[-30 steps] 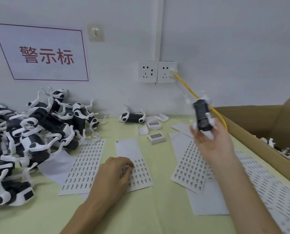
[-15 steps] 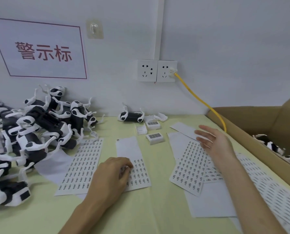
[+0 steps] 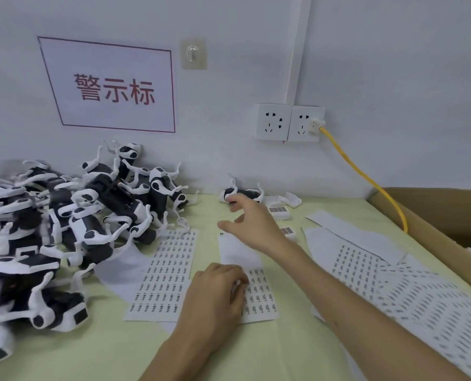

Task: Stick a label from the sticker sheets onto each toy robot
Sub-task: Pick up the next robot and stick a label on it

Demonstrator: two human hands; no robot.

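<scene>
Right hand (image 3: 252, 228) near lone toy robot (image 3: 249, 193), left hand (image 3: 216, 294) on sticker sheet (image 3: 259, 296)

Bright, even, diffuse indoor light; no hard shadows. Soft shading under toy robot pile (image 3: 91, 229), left of frame. Faint glare on wall hook (image 3: 193, 54), upper centre. Wide-angle bend: wall conduit (image 3: 297, 50) leans, table (image 3: 256, 353) curves toward corners. Right hand (image 3: 252, 224) slightly motion-blurred. Sticker sheets (image 3: 435, 312) at lower right smeared. Overall soft, compressed detail.
</scene>
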